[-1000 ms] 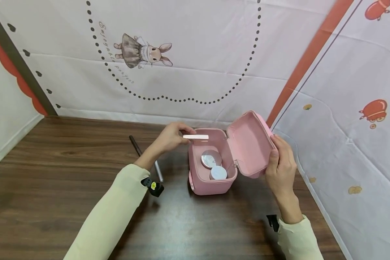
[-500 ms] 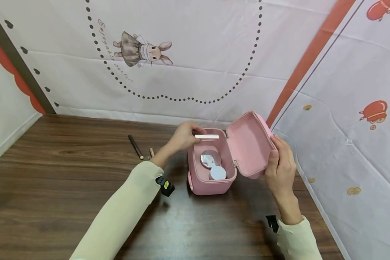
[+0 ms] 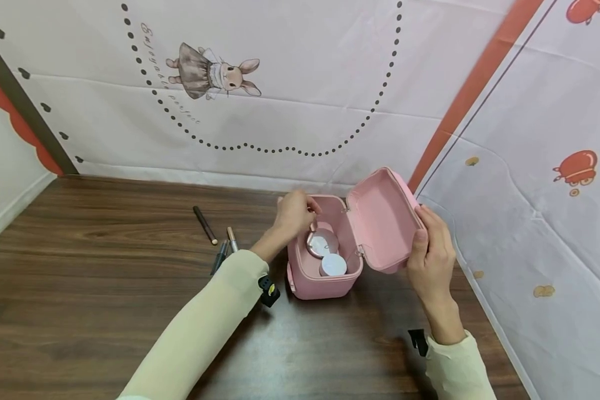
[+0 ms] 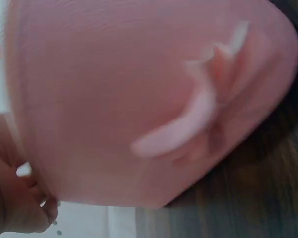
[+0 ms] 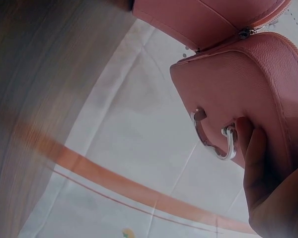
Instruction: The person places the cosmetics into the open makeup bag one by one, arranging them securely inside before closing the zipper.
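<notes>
A pink case point(image 3: 325, 286) stands with its lid point(image 3: 382, 219) swung up to the right. My right hand point(image 3: 432, 253) grips the lid's outer edge, thumb on the rim and fingers behind; the right wrist view shows those fingers beside the metal-ended handle point(image 5: 213, 148). My left hand point(image 3: 295, 214) reaches over the case's left rim, fingertips bent down inside. Whether it holds the flat white piece cannot be seen, as the hand covers that spot. In the case lie a shiny round compact-like disc point(image 3: 321, 245) and a white round-topped container point(image 3: 333, 265).
A dark pen-like stick point(image 3: 205, 225) lies on the wooden table point(image 3: 105, 278) left of the case. Near the left forearm are a gold-and-silver stick point(image 3: 232, 239) and a dark tube-like item point(image 3: 220, 257). A printed cloth wall point(image 3: 300, 128) rises behind.
My left hand has moved right and dipped into the case; the flat white piece it held is out of sight. The small sticks beside the forearm are uncovered. The right hand stays on the lid.
</notes>
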`<state>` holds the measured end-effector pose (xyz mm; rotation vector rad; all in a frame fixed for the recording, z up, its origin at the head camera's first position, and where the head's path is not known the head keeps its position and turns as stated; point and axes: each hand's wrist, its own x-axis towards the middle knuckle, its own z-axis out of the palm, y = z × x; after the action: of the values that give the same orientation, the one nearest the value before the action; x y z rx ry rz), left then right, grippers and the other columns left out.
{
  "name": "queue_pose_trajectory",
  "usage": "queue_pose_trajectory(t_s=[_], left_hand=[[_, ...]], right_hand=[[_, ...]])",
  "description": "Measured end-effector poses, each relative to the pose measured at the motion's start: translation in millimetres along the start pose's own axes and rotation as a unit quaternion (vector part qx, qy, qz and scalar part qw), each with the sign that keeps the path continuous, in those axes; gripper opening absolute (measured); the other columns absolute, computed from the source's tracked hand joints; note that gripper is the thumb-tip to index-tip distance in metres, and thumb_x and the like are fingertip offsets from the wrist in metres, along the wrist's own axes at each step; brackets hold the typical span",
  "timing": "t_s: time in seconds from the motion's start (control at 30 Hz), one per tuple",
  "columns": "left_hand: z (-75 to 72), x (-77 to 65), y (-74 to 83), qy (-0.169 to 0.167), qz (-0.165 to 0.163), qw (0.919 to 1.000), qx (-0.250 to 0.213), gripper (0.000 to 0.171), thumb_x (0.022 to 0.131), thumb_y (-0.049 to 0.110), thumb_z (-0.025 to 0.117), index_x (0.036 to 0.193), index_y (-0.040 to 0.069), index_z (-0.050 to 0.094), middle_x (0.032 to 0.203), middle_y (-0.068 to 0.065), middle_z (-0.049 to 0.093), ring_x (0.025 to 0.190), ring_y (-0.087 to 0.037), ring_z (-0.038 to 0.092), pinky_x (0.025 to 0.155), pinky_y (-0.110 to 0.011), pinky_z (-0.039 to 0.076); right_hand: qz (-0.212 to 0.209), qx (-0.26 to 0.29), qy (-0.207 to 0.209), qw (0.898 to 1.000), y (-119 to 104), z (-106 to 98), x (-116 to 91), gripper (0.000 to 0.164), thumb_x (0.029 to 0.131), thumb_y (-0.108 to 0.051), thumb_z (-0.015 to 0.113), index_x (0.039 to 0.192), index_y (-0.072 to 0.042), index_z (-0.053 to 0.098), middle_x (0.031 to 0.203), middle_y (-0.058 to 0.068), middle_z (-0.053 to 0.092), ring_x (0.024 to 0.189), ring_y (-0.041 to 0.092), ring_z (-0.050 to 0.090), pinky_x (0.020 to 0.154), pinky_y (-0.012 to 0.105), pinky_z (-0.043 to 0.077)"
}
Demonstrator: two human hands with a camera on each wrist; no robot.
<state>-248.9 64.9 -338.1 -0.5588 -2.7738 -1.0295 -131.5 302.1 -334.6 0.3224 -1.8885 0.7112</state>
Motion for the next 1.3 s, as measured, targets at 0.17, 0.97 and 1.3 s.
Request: queue_pose_trajectory(t_s=[0.17,0.97,1.3], left_hand=[[6.7,-1.7,2.4,0.051,0.013,0.9981,0.031,0.008,0.077,0.010,0.075,0.076,0.017,0.077,0.076,0.006,0.070,0.085,-0.018,0.061,0.078,-0.038,0.033],[16.2,5.5,1.9,-0.041,0.031,0.9785,0.200,0.019,0.086,0.012,0.064,0.074,0.024,0.072,0.078,0.007,0.069,0.087,-0.021,0.059,0.079,-0.042,0.033],[18.9,9.7,3.4,-0.059,0.022,0.9680,0.243,0.022,0.091,0.017,0.059,0.072,0.022,0.067,0.085,0.002,0.070,0.089,-0.021,0.060,0.077,-0.040,0.036]], right_hand=[[0.000,0.000,-0.007,1.000,0,0,2,0.056,0.099,-0.046,0.042,0.120,0.002,0.063,0.121,0.021,0.060,0.112,0.037,0.056,0.096,0.047,0.042],[0.012,0.002,-0.028,1.000,-1,-2,3,0.055,0.099,-0.046,0.042,0.124,-0.001,0.062,0.124,0.018,0.059,0.114,0.035,0.055,0.095,0.048,0.042],[0.011,0.002,-0.021,1.000,0,-2,3,0.056,0.099,-0.047,0.042,0.123,0.000,0.062,0.124,0.017,0.060,0.114,0.036,0.055,0.095,0.049,0.042]])
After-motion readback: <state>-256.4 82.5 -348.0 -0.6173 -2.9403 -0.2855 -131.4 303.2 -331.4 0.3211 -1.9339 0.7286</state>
